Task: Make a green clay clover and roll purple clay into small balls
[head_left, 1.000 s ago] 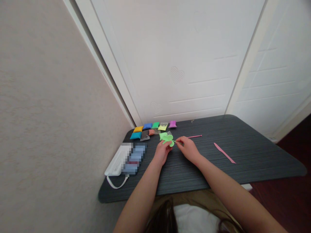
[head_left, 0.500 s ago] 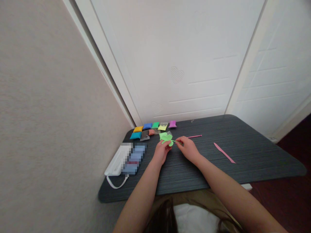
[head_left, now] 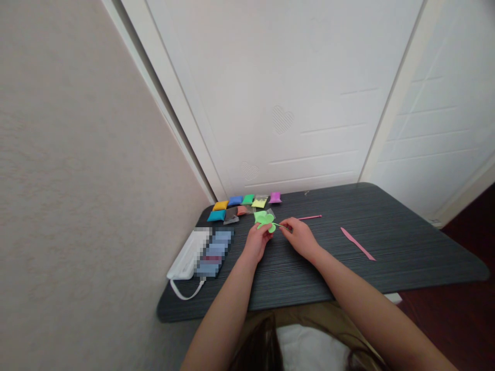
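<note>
My left hand (head_left: 256, 243) pinches the edge of a light green clay clover shape (head_left: 265, 218) with several rounded lobes. Closed fingers of my right hand (head_left: 302, 238) grip a thin green strand (head_left: 278, 224) whose left end meets the clover. Whether the strand is joined to it or only touches it, I cannot tell. Just behind the clover lies an opened light green clay packet (head_left: 258, 215), partly covered by it. A thin pink stick tool (head_left: 310, 217) rests on the table beyond my right hand.
A pink modelling knife (head_left: 358, 243) lies right on the dark table (head_left: 406, 247). Several coloured clay packets (head_left: 218, 215) line the back left. A white power bank (head_left: 188, 256), cabled to a blurred phone (head_left: 214, 255), sits at left. White panels (head_left: 286, 149) stand behind.
Both hands keep almost the same place and hold. The strand's end behind my right fingers shows less now. The whole view has shifted very slightly.
</note>
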The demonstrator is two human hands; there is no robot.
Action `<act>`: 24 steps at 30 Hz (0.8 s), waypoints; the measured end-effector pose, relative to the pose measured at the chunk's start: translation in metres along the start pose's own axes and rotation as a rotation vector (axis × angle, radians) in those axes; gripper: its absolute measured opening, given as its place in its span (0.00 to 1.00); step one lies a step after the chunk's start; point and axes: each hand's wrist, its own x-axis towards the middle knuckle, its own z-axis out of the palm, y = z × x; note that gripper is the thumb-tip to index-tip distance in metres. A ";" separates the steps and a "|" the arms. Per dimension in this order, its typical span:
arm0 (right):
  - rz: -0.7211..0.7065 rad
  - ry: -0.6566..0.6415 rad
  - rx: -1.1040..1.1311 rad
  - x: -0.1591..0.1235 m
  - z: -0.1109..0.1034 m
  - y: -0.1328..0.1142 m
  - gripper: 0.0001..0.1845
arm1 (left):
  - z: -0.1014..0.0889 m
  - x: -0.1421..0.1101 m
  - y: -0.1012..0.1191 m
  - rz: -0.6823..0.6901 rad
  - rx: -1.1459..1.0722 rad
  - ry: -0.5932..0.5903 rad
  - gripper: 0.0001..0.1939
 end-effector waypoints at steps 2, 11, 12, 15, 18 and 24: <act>0.003 -0.005 0.002 0.000 -0.001 -0.001 0.06 | 0.000 -0.001 0.000 0.002 -0.001 0.001 0.10; 0.031 -0.009 0.009 0.001 0.000 0.000 0.07 | 0.001 -0.001 0.002 0.005 -0.003 0.002 0.11; 0.034 -0.010 0.009 0.001 0.000 0.000 0.07 | 0.000 -0.001 0.002 0.007 -0.004 0.003 0.11; 0.040 -0.014 0.007 0.001 0.000 0.001 0.07 | 0.000 0.000 0.002 0.013 -0.008 0.005 0.12; 0.042 -0.016 0.006 0.000 0.000 0.000 0.06 | -0.001 0.000 0.002 0.013 -0.010 0.007 0.12; 0.042 -0.019 0.007 0.000 -0.002 -0.001 0.06 | 0.001 -0.001 0.003 0.014 -0.005 0.017 0.12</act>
